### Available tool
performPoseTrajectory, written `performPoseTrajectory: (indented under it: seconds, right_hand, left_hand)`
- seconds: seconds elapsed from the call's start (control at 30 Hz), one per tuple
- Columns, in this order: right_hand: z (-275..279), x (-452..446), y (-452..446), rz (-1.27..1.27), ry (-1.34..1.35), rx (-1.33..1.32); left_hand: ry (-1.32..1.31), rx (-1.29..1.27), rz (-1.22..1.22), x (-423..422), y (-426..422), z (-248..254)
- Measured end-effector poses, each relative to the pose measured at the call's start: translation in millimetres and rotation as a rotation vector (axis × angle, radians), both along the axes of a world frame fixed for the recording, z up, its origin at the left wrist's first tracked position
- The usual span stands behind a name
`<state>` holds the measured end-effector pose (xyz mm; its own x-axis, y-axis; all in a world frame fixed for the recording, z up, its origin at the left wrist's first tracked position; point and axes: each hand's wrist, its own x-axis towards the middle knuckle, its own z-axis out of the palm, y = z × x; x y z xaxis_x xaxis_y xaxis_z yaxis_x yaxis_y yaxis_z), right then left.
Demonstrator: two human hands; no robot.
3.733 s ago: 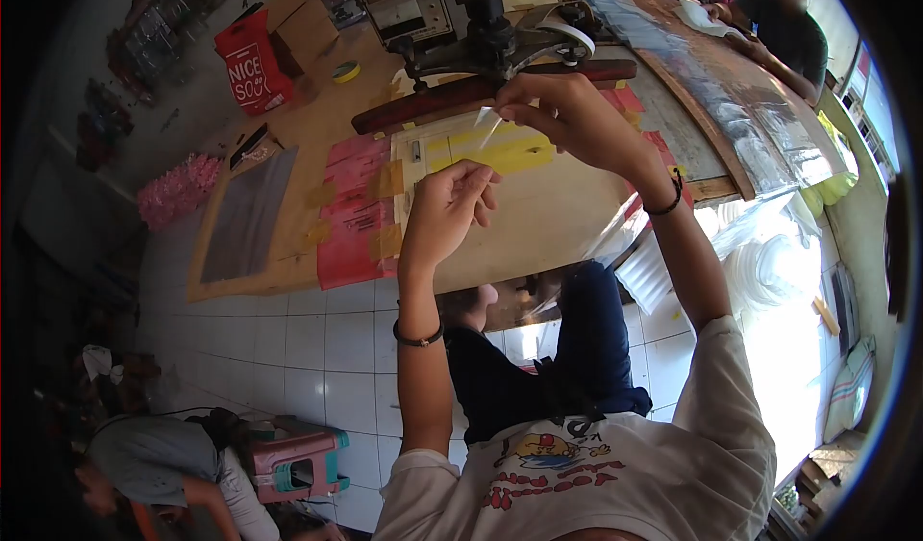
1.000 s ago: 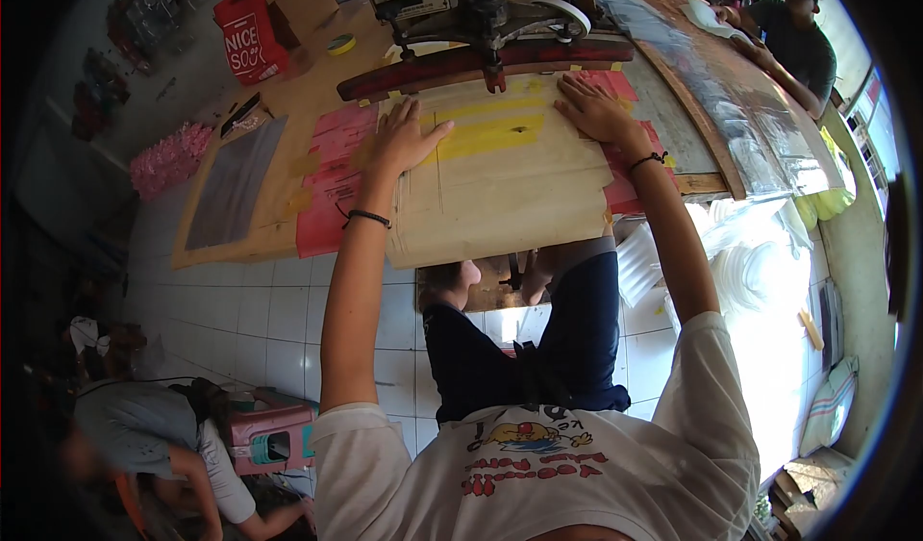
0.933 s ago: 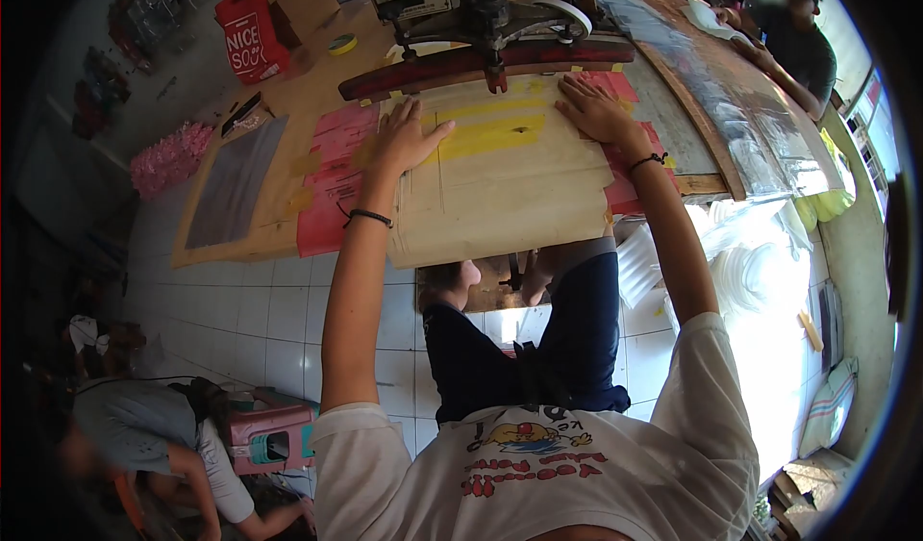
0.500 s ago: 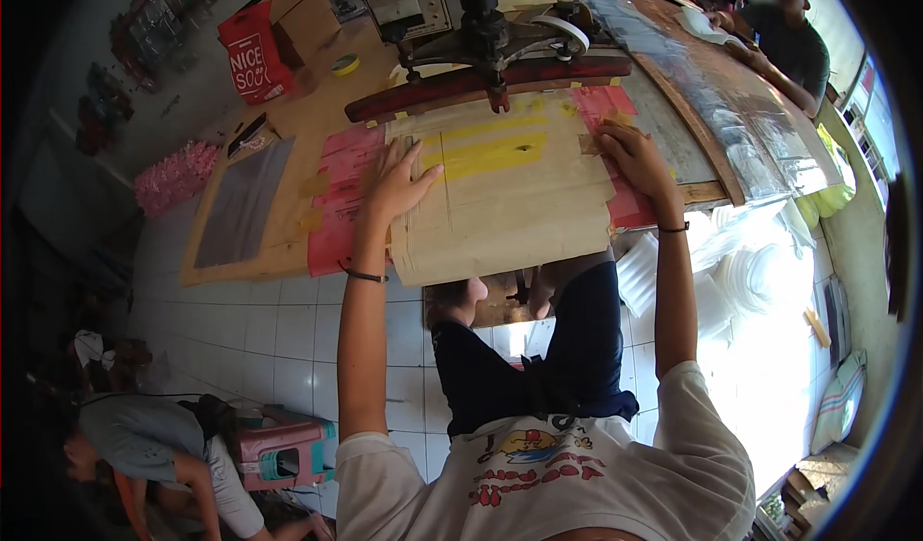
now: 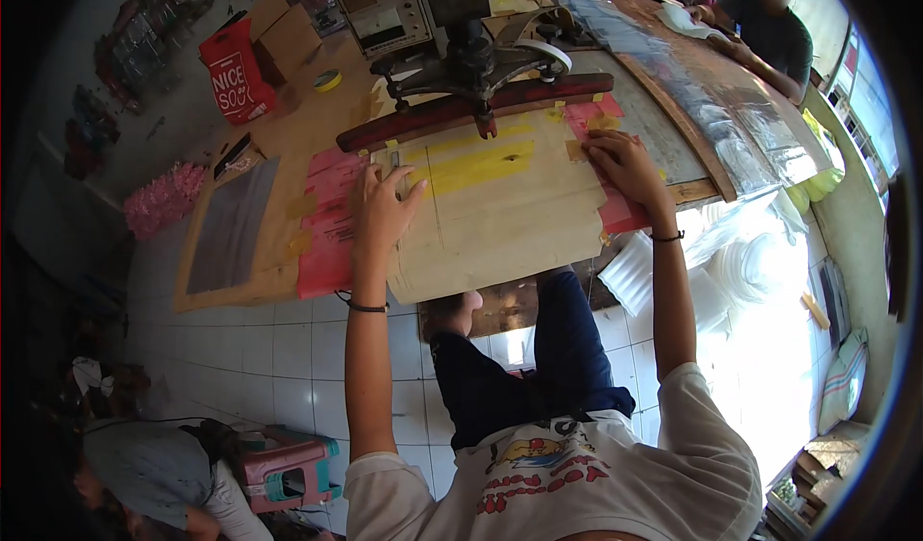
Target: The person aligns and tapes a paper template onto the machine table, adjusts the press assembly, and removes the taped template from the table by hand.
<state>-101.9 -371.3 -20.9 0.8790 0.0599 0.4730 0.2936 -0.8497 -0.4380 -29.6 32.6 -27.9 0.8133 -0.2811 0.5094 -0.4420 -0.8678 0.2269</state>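
Observation:
A beige sheet (image 5: 500,228) with yellow tape strips (image 5: 486,166) across it lies on the work surface in front of me. Red taped pieces flank it, one at the left (image 5: 329,228) and one at the right (image 5: 620,206). On the sheet's left edge my left hand (image 5: 386,212) rests by its fingertips, thumb spread away from the bent fingers. My right hand (image 5: 625,168) lies over the right edge near the far corner, fingers loosely bent and touching the taped border. A machine head with a long dark-red bar (image 5: 404,128) spans the far edge of the sheet.
A control box (image 5: 385,12) stands behind the bar. At the left are a grey sheet (image 5: 234,228), yellow tape roll (image 5: 327,80) and red bag (image 5: 236,79). One person (image 5: 769,36) sits far right; another (image 5: 149,464) bends low at left, near a pink stool (image 5: 288,469).
The view has shifted slightly. My left fingers have drawn in and arched up from lying flatter. My right foot has gone out of sight beneath the sheet. The person at lower left bends lower.

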Motion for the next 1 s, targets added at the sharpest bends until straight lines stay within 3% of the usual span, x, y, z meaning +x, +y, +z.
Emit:
performPoseTrajectory:
  seconds: [0.17, 0.47, 0.67, 0.87, 1.0]
  right_hand:
    - [0, 3, -1, 0.043, -0.016, 0.032]
    - [4, 0, 0, 0.012, 0.037, 0.029]
    - [7, -3, 3, 0.035, 0.063, 0.159]
    - [0, 2, 2, -0.014, -0.015, 0.042]
    - [0, 3, 4, -0.015, -0.010, 0.001]
  left_hand:
    - [0.126, 0.182, 0.035, -7, 7, -1]
    - [0.167, 0.170, 0.032, -18, 10, -2]
    - [0.053, 0.055, -0.030, -16, 12, -8]
    - [-0.019, -0.111, -0.073, -19, 12, -2]
    - [-0.018, -0.052, -0.035, -20, 14, -4]
